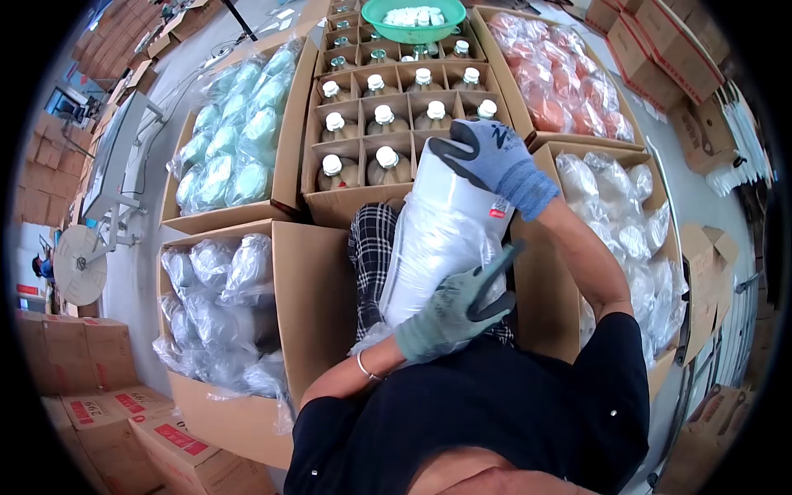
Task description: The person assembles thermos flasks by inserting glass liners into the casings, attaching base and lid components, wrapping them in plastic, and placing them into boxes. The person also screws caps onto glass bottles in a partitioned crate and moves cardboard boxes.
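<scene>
A white cylindrical container (441, 194) with a small red label lies slanted across the lap, its lower part wrapped in clear plastic film. My right hand (492, 157), in a blue-grey glove with dark fingertips, grips its upper end. Lower down, my left hand (450, 312), in a grey-green glove, rests against the wrapped part with thumb and fingers spread apart. Just beyond is a divided carton (363, 196) of bottles, several topped by white caps (387, 157); those farther back show open necks.
A green basin (412, 33) of white caps sits on the far bottles. Cartons of film-wrapped pieces flank me: pale green (239, 132), clear (219, 289), orange (553, 74) and clear-white (623, 214). Closed cartons (99, 412) stack at lower left.
</scene>
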### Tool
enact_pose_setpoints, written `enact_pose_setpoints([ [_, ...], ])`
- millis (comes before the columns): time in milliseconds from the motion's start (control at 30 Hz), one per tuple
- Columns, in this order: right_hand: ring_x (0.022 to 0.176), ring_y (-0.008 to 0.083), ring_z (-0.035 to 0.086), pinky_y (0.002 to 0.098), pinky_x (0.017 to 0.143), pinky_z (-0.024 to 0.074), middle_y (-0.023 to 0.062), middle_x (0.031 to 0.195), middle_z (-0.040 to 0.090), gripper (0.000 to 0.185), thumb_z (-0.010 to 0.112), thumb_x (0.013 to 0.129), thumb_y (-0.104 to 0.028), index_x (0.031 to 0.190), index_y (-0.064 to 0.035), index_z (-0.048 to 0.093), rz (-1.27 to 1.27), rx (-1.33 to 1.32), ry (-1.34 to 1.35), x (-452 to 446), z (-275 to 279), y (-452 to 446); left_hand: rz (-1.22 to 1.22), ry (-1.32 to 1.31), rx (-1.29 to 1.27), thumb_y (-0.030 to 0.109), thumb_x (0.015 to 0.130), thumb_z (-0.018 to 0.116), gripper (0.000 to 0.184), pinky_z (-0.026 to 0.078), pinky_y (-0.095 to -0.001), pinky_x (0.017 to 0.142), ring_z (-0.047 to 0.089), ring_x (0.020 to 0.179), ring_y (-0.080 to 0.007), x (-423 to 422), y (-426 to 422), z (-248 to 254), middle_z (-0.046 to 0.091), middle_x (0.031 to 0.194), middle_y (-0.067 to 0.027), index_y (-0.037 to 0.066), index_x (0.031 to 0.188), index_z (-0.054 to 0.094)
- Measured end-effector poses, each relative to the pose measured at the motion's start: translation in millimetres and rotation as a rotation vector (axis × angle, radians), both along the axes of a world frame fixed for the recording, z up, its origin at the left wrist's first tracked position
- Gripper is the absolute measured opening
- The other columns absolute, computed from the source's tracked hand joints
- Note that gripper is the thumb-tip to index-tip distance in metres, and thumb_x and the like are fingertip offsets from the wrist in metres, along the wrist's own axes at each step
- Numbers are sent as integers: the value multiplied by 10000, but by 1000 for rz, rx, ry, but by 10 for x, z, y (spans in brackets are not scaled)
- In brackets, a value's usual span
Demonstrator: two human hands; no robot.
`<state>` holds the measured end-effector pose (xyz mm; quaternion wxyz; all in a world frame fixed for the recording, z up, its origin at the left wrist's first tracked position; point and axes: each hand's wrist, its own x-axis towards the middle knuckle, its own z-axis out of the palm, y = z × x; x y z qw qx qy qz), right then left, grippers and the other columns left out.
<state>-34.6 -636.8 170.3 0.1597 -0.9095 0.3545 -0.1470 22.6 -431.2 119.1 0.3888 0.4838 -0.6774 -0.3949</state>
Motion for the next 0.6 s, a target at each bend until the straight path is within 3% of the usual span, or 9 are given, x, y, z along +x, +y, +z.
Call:
enact_pose_setpoints([
  [67, 714, 306, 611, 368, 689, 493, 156, 857, 634, 425, 669, 809, -381, 1005, -19, 564, 147, -271, -158, -10, -139, -120, 168, 316, 19, 143, 817, 664, 742, 409, -297, 973, 476, 1139, -151, 171, 46, -217, 468, 1353, -105, 15, 1435, 274],
  [167, 802, 184, 641, 326, 758, 515, 70, 951, 655, 382, 639, 841, -323, 1058, -12, 589, 207, 641, -61, -137, 496, -317, 287, 650, 42, 92, 776, 635, 754, 349, -315, 1044, 376, 1300, -178, 757, 96, 29, 363, 1459, -117, -23, 1432, 282],
  [200, 836, 148, 612, 315, 789, 498, 41, 932, 639, 347, 600, 879, -304, 1057, -6, 604, 393, 573, -167, -208, 450, -414, 313, 771, 101, 60, 748, 611, 747, 286, -315, 1084, 352, 1323, -189, 841, 201, 29, 362, 1461, -126, -29, 1423, 305],
  [233, 891, 152, 594, 302, 845, 470, 54, 912, 624, 327, 552, 917, -282, 1043, 13, 614, 632, 403, -210, -197, 363, -412, 267, 743, -37, 68, 745, 602, 737, 260, -319, 1099, 357, 1326, -196, 945, 197, -66, 378, 1448, -138, -45, 1414, 313],
  [300, 962, 166, 579, 305, 898, 446, 90, 974, 628, 339, 538, 924, -278, 1055, 23, 621, 573, 731, -503, -205, 167, -252, 306, 734, -95, 126, 746, 663, 758, 274, -328, 1096, 372, 1320, -206, 1012, 197, -220, 385, 1440, -156, -59, 1401, 329],
  [400, 1076, 257, 549, 357, 978, 407, 122, 1146, 584, 364, 593, 856, -232, 1147, -13, 591, 570, 294, -392, -254, -14, -101, 512, 349, -21, 338, 740, 738, 857, 331, -369, 1071, 416, 1280, -221, 991, 229, -317, 430, 1393, -169, -79, 1379, 347],
  [500, 1092, 317, 545, 388, 1001, 393, 132, 1189, 570, 414, 630, 799, -175, 1189, -44, 584, 702, -67, -249, -225, 207, 249, 303, 465, 322, 219, 728, 741, 739, 433, -333, 982, 541, 1137, -199, 1354, 271, -389, 557, 1252, -138, -83, 1324, 426],
  [567, 1084, 285, 551, 408, 989, 395, 125, 1096, 616, 420, 654, 758, -133, 1166, -51, 595, 784, 472, -132, -165, 533, 152, 220, 585, 614, 178, 619, 824, 808, 429, -317, 976, 547, 1091, -160, 1581, 155, -460, 581, 1206, -102, -55, 1302, 461],
  [600, 1088, 285, 549, 407, 999, 390, 120, 1101, 619, 441, 664, 748, -141, 1176, -61, 593, 969, 402, -80, -114, 616, 82, 189, 692, 570, 156, 607, 820, 814, 409, -319, 995, 530, 1109, -162, 1605, 62, -465, 573, 1216, -91, -39, 1309, 458],
])
